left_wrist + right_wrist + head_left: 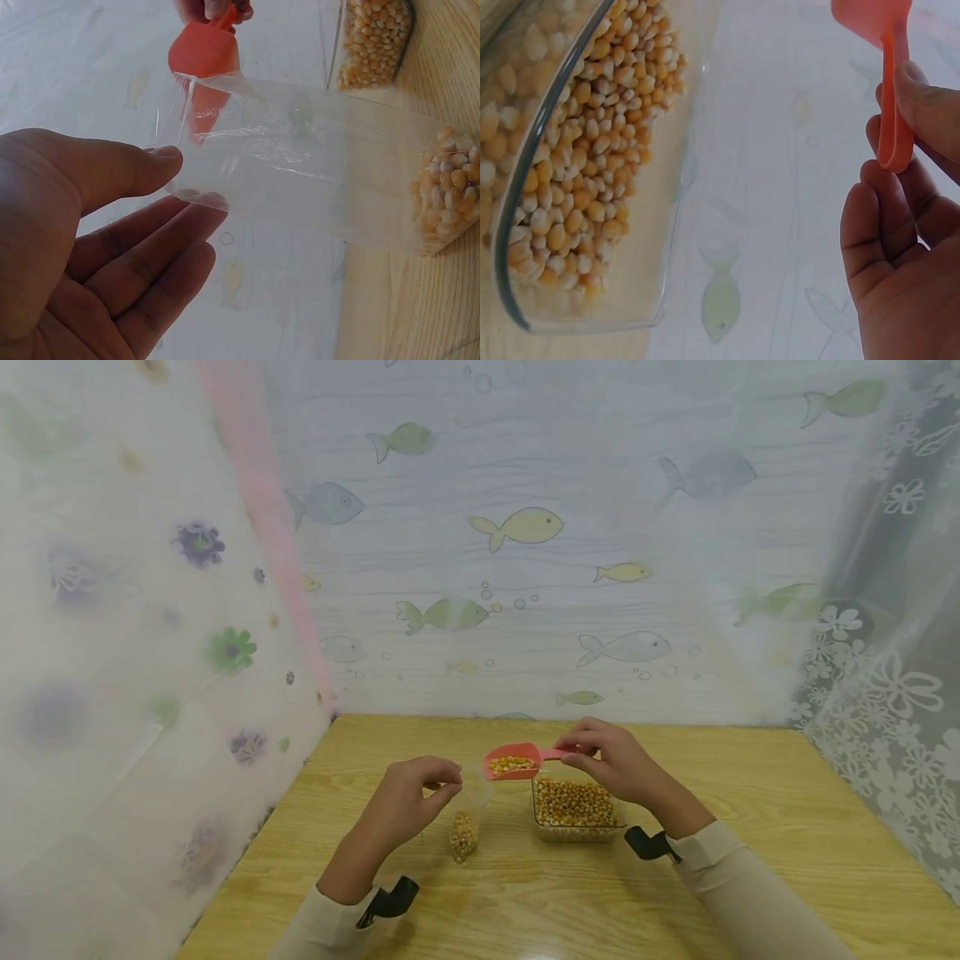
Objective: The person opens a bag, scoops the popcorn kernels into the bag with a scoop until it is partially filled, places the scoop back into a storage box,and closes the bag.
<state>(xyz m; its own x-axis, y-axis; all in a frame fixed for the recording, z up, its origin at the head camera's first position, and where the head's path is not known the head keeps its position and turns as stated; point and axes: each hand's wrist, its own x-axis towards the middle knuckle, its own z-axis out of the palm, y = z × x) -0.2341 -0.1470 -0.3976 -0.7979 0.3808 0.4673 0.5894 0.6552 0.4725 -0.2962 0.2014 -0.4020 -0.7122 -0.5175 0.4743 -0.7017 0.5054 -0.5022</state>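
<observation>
My left hand [408, 797] pinches the top edge of a clear plastic bag [315, 165] between thumb and fingers. Corn kernels [450, 180] fill the bag's bottom end, which hangs low over the table. My right hand [611, 760] grips the handle of a red scoop [513, 762] by thumb and fingertips. A load of yellow kernels lies in the scoop, held level close to the bag's mouth. In the left wrist view the scoop's tip shows through the bag's upper part. Beneath the right hand stands a glass container [581, 835] of corn kernels [592, 172].
The wooden table [375, 910] ends at a fish-print curtain [517, 610] behind. A flower-print sheet [150, 693] borders it on the left, and a lace-patterned curtain [900, 693] hangs on the right. Black wrist mounts [393, 897] jut from both sleeves.
</observation>
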